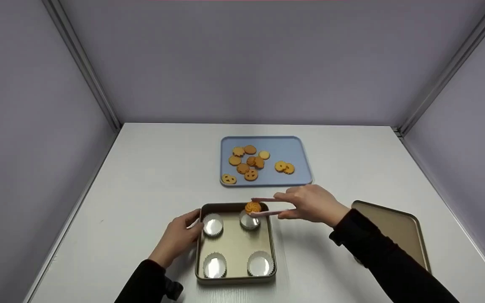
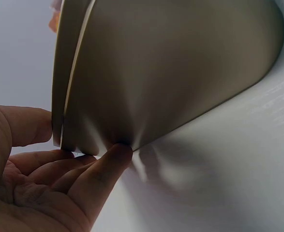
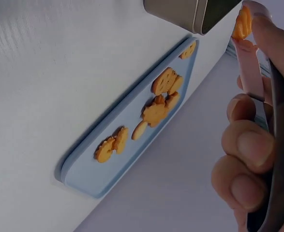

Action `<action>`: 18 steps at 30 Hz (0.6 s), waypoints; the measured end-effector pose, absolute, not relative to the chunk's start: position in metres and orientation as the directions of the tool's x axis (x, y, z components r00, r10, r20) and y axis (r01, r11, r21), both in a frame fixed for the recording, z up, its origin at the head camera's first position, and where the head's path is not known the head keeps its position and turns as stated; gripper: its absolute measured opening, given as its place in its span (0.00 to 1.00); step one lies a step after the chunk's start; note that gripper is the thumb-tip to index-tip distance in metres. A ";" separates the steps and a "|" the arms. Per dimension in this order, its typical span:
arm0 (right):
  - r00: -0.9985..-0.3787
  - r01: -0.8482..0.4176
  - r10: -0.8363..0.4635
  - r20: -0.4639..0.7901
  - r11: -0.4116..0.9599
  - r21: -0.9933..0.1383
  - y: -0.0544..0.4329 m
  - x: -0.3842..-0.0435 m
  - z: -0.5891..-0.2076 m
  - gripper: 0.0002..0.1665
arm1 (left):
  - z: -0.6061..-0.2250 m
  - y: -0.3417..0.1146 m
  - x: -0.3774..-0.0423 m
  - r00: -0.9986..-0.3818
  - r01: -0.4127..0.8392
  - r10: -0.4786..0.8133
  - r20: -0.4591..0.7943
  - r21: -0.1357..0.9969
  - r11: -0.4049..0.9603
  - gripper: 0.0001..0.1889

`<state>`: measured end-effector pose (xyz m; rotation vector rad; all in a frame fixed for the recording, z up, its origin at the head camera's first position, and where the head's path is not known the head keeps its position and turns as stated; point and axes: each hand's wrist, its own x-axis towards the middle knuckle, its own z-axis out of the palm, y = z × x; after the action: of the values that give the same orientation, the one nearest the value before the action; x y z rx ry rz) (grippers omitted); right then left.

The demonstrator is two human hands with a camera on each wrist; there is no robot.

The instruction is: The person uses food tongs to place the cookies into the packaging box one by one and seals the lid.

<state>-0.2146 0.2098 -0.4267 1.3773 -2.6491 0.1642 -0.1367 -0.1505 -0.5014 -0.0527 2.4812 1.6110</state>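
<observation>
My right hand [image 1: 312,204] grips tongs with pink tips [image 1: 270,213]. Pinched between those tips is an orange swirl-shaped cookie [image 1: 252,207], held over the far right round fluted metal cup [image 1: 249,221]; whether it touches the cup I cannot tell. That cup stands in a deep gold baking tin [image 1: 236,242], with more cups at the far left [image 1: 213,226], near left [image 1: 214,266] and near right [image 1: 260,264]. At the tin's far left corner my left hand [image 1: 179,235] holds it, thumb at the rim and fingers against the outer wall [image 2: 146,67].
Behind the tin lies a blue tray [image 1: 286,145] with several cookies [image 1: 251,174] of various shapes. To the right, partly under my right sleeve, is a shallow gold tray or lid [image 1: 394,229]. Grey panels [image 1: 242,63] enclose the white table [image 1: 150,176] at the back and sides.
</observation>
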 end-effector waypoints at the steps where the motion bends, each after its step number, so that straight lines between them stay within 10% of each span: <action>1: -0.564 -0.822 -0.808 0.171 0.568 -0.025 0.208 -0.214 -0.428 0.23 | -0.502 -0.150 -0.137 -0.983 -0.126 0.067 -0.168 0.901 0.415 0.28; 18: -0.610 -0.782 -0.790 0.057 0.612 0.120 0.184 -0.208 -0.442 0.23 | -0.502 -0.151 -0.137 -0.983 -0.133 0.064 -0.174 0.903 0.409 0.28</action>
<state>-0.2076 0.1843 -0.4419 1.3333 -2.7262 -0.1255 -0.1367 -0.1507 -0.5020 -0.0615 2.4795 1.6141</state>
